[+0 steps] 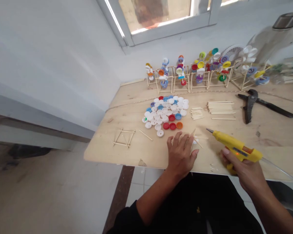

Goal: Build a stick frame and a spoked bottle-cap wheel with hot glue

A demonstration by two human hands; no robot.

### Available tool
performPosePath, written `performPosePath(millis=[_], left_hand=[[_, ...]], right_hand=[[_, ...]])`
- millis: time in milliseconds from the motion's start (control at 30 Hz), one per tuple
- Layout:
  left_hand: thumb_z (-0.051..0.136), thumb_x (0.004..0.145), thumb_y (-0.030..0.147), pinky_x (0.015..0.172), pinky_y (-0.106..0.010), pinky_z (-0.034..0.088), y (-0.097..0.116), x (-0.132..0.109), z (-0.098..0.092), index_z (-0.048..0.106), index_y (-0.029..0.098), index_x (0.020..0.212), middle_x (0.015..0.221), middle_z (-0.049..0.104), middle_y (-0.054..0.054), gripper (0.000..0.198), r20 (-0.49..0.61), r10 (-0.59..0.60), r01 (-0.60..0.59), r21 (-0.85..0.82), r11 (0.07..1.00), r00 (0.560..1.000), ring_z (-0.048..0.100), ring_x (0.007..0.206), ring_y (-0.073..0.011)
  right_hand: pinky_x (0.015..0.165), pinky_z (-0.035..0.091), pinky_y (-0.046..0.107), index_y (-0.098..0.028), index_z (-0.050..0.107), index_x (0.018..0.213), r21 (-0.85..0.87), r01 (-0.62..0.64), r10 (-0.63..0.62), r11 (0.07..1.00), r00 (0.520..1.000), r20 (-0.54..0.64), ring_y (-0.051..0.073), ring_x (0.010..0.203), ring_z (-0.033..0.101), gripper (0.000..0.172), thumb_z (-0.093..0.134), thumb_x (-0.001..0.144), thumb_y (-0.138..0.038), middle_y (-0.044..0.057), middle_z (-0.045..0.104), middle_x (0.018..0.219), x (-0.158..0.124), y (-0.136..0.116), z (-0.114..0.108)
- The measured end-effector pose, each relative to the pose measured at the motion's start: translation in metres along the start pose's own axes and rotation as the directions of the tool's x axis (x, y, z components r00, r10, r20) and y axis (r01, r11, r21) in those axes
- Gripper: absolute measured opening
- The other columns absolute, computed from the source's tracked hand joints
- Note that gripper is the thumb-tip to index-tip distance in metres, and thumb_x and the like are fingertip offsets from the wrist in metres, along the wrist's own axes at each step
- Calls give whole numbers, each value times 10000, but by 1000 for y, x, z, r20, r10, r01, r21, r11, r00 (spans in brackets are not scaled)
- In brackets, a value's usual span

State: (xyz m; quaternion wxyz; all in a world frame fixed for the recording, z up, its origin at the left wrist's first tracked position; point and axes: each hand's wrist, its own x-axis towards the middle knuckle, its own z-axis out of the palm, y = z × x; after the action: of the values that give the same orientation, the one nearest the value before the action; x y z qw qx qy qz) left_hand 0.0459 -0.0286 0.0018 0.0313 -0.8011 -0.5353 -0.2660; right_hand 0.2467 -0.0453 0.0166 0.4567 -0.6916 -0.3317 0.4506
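Pale wood and bright plastic on my bench.
The board (127,113) under me is bare plywood, matt and a little rough. The thin sticks (221,107) are pale raw wood. The bottle caps (166,112) are smooth plastic with a soft shine. The glue gun (236,149) in my right hand (245,170) is smooth yellow plastic with a metal nozzle; the cutter (250,104) looks dull black.
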Motion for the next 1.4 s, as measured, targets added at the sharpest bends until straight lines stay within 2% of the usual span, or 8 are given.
performPosePath(millis=[233, 400, 500, 667, 800, 1000, 1167, 1400], left_hand=[[574, 857, 355, 957, -491, 331, 9, -2, -5, 560, 172, 1224, 1215, 628, -128, 410, -10, -27, 27, -23, 999, 1000, 483, 1200, -322], [542, 881, 207, 892, -409, 381, -3, 1, -13, 631, 196, 911, 884, 692, -45, 94, -145, -201, 172, -192, 966, 969, 584, 968, -222], [554, 877, 208, 853, -393, 388, -10, 1, -17, 597, 195, 749, 714, 655, -3, 136, -149, -279, 235, -258, 937, 949, 587, 784, -183], [517, 909, 236, 817, -379, 385, -7, -7, -19, 612, 189, 748, 679, 648, 3, 193, -169, -311, 255, -285, 924, 935, 579, 719, -165], [545, 896, 273, 818, -384, 380, 4, -14, -17, 629, 180, 891, 696, 644, -4, 125, -155, -254, 211, -248, 945, 955, 573, 722, -172], [672, 797, 345, 839, -404, 365, 9, -11, -5, 591, 180, 786, 783, 653, -40, 184, -3, -92, 91, -76, 993, 996, 543, 784, -205], [630, 828, 223, 835, -389, 344, 2, -3, -2, 611, 191, 799, 793, 645, -26, 47, 56, -85, 87, -45, 995, 995, 523, 794, -198], [552, 879, 184, 814, -391, 332, -17, 23, 3, 647, 212, 824, 796, 635, -36, 114, 93, -35, 31, 49, 998, 995, 516, 801, -208]], right_hand=[[530, 500, 208, -178, 654, 766, 18, -9, 9, 1000, 999, -39, 132, 600, 612, 370, 789, 584, -470, 10, 655, 668, -5, -3, 3], [459, 463, 212, -176, 639, 767, 49, 3, -3, 999, 1000, 2, 127, 550, 574, 372, 787, 588, -467, -5, 610, 615, -5, -1, 0], [503, 499, 227, -188, 638, 800, 100, -27, 29, 995, 999, -19, 139, 589, 605, 394, 809, 558, -449, -2, 644, 667, -5, -3, -2], [520, 496, 220, -190, 649, 762, 85, -57, 60, 995, 998, -34, 142, 608, 604, 360, 815, 557, -436, 12, 649, 685, -7, -9, -7], [473, 457, 229, -192, 637, 708, 44, -29, 32, 999, 998, -61, 147, 588, 576, 308, 779, 612, -448, 21, 619, 654, -9, -14, -7], [518, 481, 237, -213, 645, 707, 43, -19, 21, 999, 998, -56, 155, 628, 583, 310, 793, 574, -451, 8, 632, 691, -13, -14, -5], [525, 479, 227, -203, 644, 765, 41, -25, 27, 999, 998, -50, 142, 631, 579, 350, 795, 582, -460, -1, 626, 699, -13, -11, -6], [472, 416, 203, -178, 602, 682, -6, -5, 5, 1000, 999, -43, 115, 566, 535, 334, 757, 634, -469, -5, 586, 622, -10, -11, -9]])
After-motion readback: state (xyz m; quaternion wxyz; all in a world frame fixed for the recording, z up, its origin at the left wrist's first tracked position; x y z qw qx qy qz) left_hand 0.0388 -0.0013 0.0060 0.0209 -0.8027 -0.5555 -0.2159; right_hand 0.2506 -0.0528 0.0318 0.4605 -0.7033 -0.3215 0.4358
